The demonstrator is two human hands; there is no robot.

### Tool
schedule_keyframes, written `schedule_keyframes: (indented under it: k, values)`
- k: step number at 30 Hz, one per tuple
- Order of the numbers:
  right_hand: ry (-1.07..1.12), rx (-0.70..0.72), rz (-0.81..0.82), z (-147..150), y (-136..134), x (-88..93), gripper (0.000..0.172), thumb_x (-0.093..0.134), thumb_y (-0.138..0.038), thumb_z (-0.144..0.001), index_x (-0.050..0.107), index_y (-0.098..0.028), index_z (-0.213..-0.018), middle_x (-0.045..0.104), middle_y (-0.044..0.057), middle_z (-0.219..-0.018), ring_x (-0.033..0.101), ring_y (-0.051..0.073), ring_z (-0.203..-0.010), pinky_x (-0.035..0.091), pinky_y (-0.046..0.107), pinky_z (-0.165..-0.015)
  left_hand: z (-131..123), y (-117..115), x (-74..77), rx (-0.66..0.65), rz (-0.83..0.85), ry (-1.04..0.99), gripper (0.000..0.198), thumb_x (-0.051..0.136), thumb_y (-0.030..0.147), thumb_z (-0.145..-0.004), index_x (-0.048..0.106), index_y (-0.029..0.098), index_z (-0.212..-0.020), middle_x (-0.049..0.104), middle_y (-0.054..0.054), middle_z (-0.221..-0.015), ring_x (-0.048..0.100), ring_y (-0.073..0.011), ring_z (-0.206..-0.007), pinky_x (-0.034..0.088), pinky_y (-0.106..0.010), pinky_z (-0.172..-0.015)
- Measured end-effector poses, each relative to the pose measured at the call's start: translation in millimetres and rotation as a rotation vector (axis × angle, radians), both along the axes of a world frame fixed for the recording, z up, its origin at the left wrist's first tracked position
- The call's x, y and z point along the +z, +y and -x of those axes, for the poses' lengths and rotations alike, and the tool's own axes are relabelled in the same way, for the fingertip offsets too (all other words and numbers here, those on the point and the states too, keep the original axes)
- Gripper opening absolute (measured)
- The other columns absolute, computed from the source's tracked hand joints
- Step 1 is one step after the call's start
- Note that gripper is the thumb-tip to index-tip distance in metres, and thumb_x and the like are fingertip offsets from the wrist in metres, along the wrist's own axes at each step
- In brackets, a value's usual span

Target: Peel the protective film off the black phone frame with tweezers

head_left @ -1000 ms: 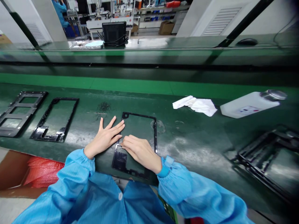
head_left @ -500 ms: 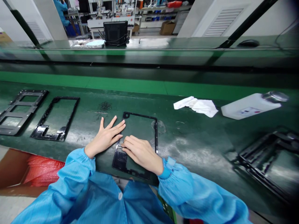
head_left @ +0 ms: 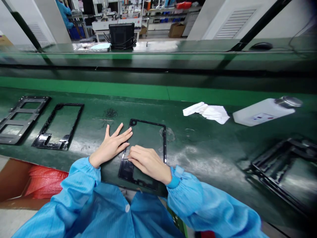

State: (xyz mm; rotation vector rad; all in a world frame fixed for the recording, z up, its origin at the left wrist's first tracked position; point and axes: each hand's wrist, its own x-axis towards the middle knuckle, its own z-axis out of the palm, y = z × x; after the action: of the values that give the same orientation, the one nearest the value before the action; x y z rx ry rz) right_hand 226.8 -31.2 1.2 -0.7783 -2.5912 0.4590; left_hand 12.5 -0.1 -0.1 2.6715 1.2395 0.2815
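Observation:
A thin black plastic frame (head_left: 165, 142) lies flat on the green bench in front of me. My left hand (head_left: 110, 145) is open, fingers spread, with its fingertips at the frame's left edge. Over the frame's left side, my right hand (head_left: 148, 162) is closed in a pinch. A small, thin, silvery piece (head_left: 125, 158) shows at its fingertips, against the frame's inner left edge; what kind of thing it is I cannot make out. Part of the frame is hidden under my right hand and wrist.
To the left lie another black frame (head_left: 80, 114) and a thicker panel with three windows (head_left: 22, 122). Thin black scraps (head_left: 110, 113) lie behind my left hand. Rightward are crumpled white tissue (head_left: 210, 112), a white bottle (head_left: 257, 112) on its side and stacked black frames (head_left: 272, 172).
The pinching fingers of my right hand have shifted very slightly along the frame's left edge. The left hand keeps its place; the whole view has drifted a little.

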Motion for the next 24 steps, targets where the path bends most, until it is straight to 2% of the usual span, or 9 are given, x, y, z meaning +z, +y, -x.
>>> schedule_keyframes:
  k: [5,10,13,19,24]
  values:
    - [0.042,0.067,0.069,-1.4,-1.5,0.1,0.019,0.043,-0.025,-0.101,0.056,-0.019,-0.089,0.059,0.003,-0.087,0.054,0.016,-0.083,0.04,0.026,-0.068,0.3,0.0,0.0,0.004,0.001,0.0,0.05,0.031,0.039,-0.104,0.018,0.032,-0.152,0.029,-0.002,-0.154,0.005,-0.0246,-0.147,-0.012,-0.063,-0.11]
    - [-0.006,-0.077,-0.018,0.6,-3.7,0.3,0.02,0.042,-0.024,-0.101,0.056,-0.017,-0.089,0.059,0.004,-0.088,0.053,0.017,-0.082,0.039,0.027,-0.066,0.5,0.1,-0.9,0.005,-0.002,0.004,0.05,0.03,0.04,-0.104,0.018,0.032,-0.152,0.028,-0.001,-0.154,0.003,-0.024,-0.147,-0.013,-0.063,-0.11]
    - [-0.039,-0.11,-0.097,3.0,-5.2,0.6,0.022,0.039,-0.023,-0.102,0.056,-0.017,-0.088,0.059,0.005,-0.087,0.052,0.017,-0.08,0.038,0.028,-0.065,0.2,0.2,-1.4,0.006,-0.003,0.004,0.05,0.029,0.041,-0.104,0.019,0.032,-0.152,0.029,-0.002,-0.154,0.004,-0.0243,-0.147,-0.013,-0.063,-0.11]
    - [-0.075,-0.058,-0.176,3.9,-5.3,-0.6,0.023,0.038,-0.019,-0.102,0.055,-0.016,-0.086,0.058,0.005,-0.086,0.049,0.017,-0.077,0.036,0.029,-0.062,-1.0,-0.1,0.2,0.007,-0.004,0.018,0.05,0.029,0.041,-0.104,0.018,0.032,-0.152,0.029,-0.001,-0.154,0.004,-0.0248,-0.147,-0.015,-0.064,-0.109]
    - [-0.062,0.006,-0.168,1.9,-3.0,-0.9,0.024,0.036,-0.018,-0.102,0.056,-0.017,-0.087,0.058,0.005,-0.087,0.048,0.016,-0.077,0.036,0.028,-0.062,-1.1,-0.3,1.9,0.009,-0.011,0.024,0.051,0.03,0.04,-0.104,0.017,0.032,-0.152,0.029,-0.001,-0.154,0.004,-0.0252,-0.147,-0.014,-0.064,-0.109]
